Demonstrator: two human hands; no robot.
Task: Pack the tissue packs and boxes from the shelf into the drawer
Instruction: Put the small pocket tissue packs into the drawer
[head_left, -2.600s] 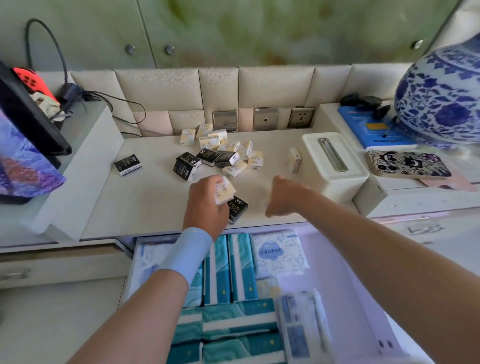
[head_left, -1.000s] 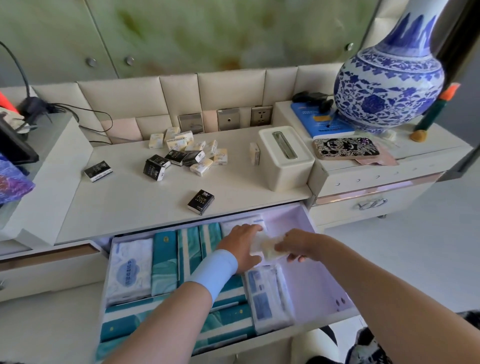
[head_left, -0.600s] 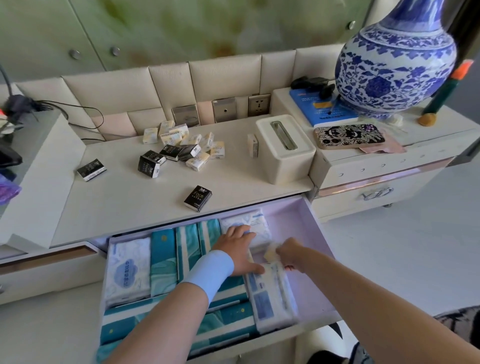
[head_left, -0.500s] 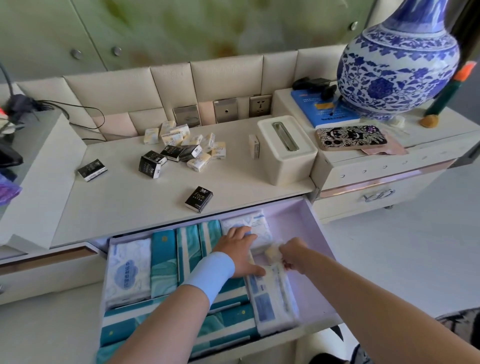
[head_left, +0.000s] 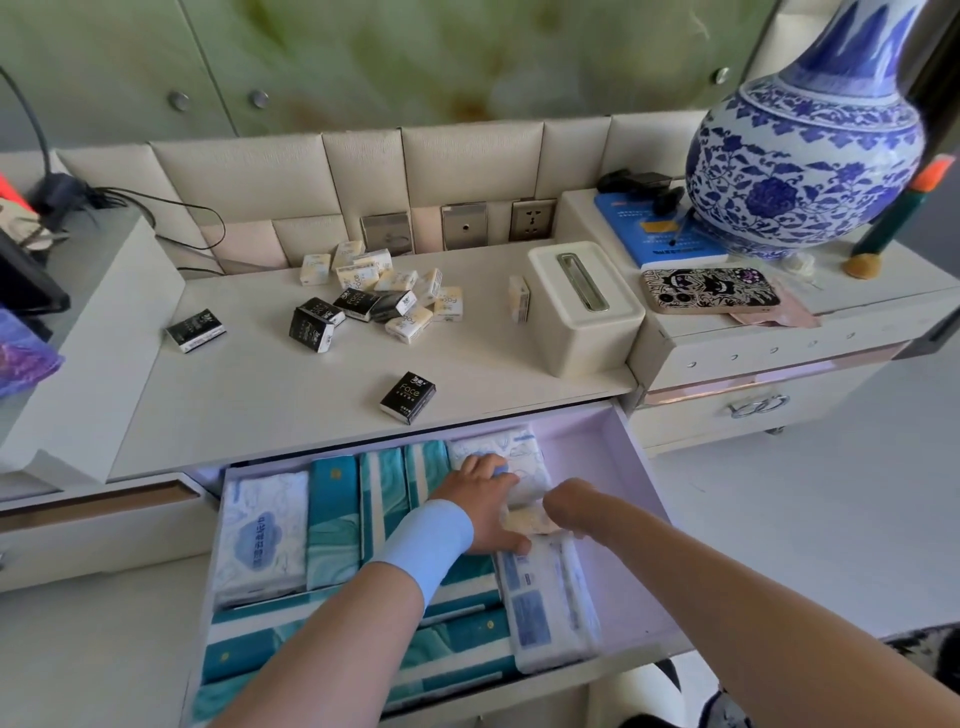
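Cream furniture unit w/ a padded back panel, seen from above; a drawer (head_left: 621, 582) is standing pulled open below its shelf (head_left: 260, 405). Nearest, two bare forearms are reaching in, the left one wearing a light-blue wristband (head_left: 423, 545). A long white pack (head_left: 545, 605) w/ blue print is lying at the drawer's front right, teal packs (head_left: 332, 519) are filling the middle & front, and a cloud-print white pack (head_left: 260, 530) is sitting at the left. Left hand (head_left: 483, 512) is lying palm down, fingers fairly straight, resting on a rear white pack (head_left: 514, 454). Right hand (head_left: 571, 506) is curling its fingers round a small cream pack (head_left: 527, 519), which is sitting btw. both hands, just over the drawer's contents. Further off, on the shelf, one black pack (head_left: 408, 397) is lying near the front edge, a second black pack (head_left: 196, 330) is lying apart at the left, and a loose heap of mini packs (head_left: 374, 299), cream & black, is sitting toward the back. A single cream pack (head_left: 518, 299) is standing on edge beside a white tissue-box holder (head_left: 582, 312). Far right, a blue-&-white vase (head_left: 805, 161) is standing on a raised side unit, w/ a patterned phone case (head_left: 709, 288) in front of it.
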